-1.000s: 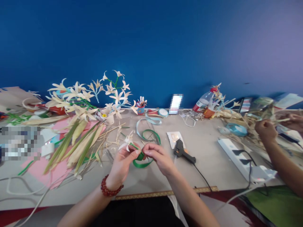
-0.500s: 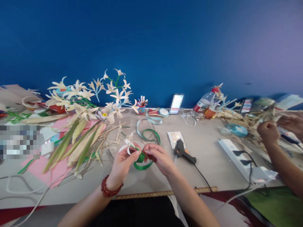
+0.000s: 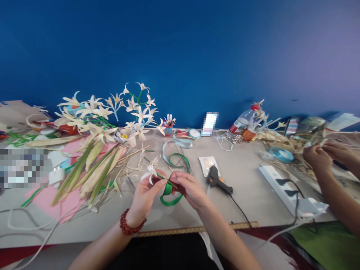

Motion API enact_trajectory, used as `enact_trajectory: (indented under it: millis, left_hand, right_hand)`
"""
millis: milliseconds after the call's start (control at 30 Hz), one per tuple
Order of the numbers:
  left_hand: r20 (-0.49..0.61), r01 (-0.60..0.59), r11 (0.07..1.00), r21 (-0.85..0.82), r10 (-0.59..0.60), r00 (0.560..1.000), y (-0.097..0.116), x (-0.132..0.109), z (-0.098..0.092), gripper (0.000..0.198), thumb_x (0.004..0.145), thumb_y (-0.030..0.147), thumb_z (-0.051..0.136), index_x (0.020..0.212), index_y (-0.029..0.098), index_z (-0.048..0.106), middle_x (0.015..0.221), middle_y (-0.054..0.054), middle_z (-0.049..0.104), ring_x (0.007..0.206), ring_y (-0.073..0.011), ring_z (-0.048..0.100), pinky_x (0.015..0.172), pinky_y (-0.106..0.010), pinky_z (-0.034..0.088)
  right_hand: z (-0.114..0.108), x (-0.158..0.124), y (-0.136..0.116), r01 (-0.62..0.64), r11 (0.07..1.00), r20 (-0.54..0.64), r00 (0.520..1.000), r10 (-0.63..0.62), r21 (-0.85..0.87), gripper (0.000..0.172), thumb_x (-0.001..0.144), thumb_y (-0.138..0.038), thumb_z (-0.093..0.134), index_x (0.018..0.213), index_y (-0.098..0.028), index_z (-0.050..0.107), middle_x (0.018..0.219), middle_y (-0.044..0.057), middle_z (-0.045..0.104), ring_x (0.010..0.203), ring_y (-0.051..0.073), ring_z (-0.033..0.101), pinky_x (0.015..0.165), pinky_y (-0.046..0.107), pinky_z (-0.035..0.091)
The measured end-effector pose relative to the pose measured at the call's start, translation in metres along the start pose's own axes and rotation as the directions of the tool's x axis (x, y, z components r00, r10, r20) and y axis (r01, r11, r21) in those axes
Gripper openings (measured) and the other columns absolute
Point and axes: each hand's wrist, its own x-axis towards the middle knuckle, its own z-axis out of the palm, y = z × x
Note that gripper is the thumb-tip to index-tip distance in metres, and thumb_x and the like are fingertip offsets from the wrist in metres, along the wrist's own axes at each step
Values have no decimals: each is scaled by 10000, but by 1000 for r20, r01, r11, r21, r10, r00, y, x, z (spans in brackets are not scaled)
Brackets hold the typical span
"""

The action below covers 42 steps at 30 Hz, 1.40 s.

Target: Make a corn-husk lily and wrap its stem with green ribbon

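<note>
Between the finger and thumb of my left hand (image 3: 152,189) is the green-wrapped stem of a pale husk flower (image 3: 153,168), its petals pointing away from me. My right hand (image 3: 188,186) pinches the stem's thin free end, close to the left fingertips. A green ribbon (image 3: 171,202) hangs in a loop under both hands, and its upper part meets the stem between them. Exactly which fingers press on the ribbon is hidden. Just beyond the hands, a dark green ribbon curl (image 3: 181,155) and a light blue ribbon (image 3: 165,150) lie on the table.
A black glue gun (image 3: 218,180) lies right of my hands, its cord running over the front edge. Farther right are a white power strip (image 3: 278,187) and another person's hands (image 3: 319,157). Corn husks (image 3: 95,176) and husk flowers (image 3: 98,108) fill the left side.
The green ribbon loop has swung slightly down and right, and more of it shows below my hands. My hands keep almost the same place. The other person's hands have drawn closer together.
</note>
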Motion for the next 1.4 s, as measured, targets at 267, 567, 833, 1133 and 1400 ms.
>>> enact_trajectory:
  millis: [267, 567, 833, 1133, 1400]
  left_hand:
    - [-8, -16, 1000, -8, 16, 1000, -1, 0, -1, 111, 748, 221, 753, 801, 162, 675, 741, -5, 642, 699, -130, 578, 687, -234, 487]
    - [-48, -2, 1000, 17, 3, 999, -5, -1, -3, 165, 725, 268, 771, 820, 168, 683, 763, -13, 665, 725, -154, 604, 708, -258, 502]
    - [-58, -60, 994, 89, 66, 996, -6, -1, -5, 163, 731, 279, 772, 806, 160, 689, 771, -27, 674, 735, -170, 614, 721, -270, 509]
    - [-13, -51, 998, 34, 52, 999, -4, -1, -3, 109, 767, 242, 743, 812, 171, 674, 753, -10, 664, 691, -146, 604, 699, -259, 515]
    - [-29, -45, 998, 48, 47, 998, -4, 0, -4, 123, 760, 261, 746, 813, 173, 677, 740, -6, 676, 693, -151, 617, 707, -263, 524]
  right_hand:
    - [1, -2, 0, 8, 1000, -1, 1000, -8, 0, 151, 731, -268, 665, 652, -154, 608, 580, -18, 563, 558, 103, 515, 572, 225, 394]
    - [3, -2, 5, 11, 998, -19, 1000, -10, 66, 191, 724, -295, 699, 644, -159, 591, 578, -29, 525, 535, 100, 505, 548, 219, 403]
    - [3, -3, 14, -12, 988, -34, 999, 18, 154, 293, 736, -367, 727, 620, -165, 549, 569, -36, 503, 507, 88, 477, 507, 210, 397]
    - [3, -4, 13, 13, 995, -33, 999, -10, 100, 296, 750, -396, 724, 647, -155, 587, 600, -28, 512, 542, 100, 511, 547, 230, 411]
    - [2, -2, 13, 32, 998, -24, 999, -30, 63, 272, 771, -375, 707, 664, -152, 594, 597, -24, 544, 542, 99, 526, 554, 226, 393]
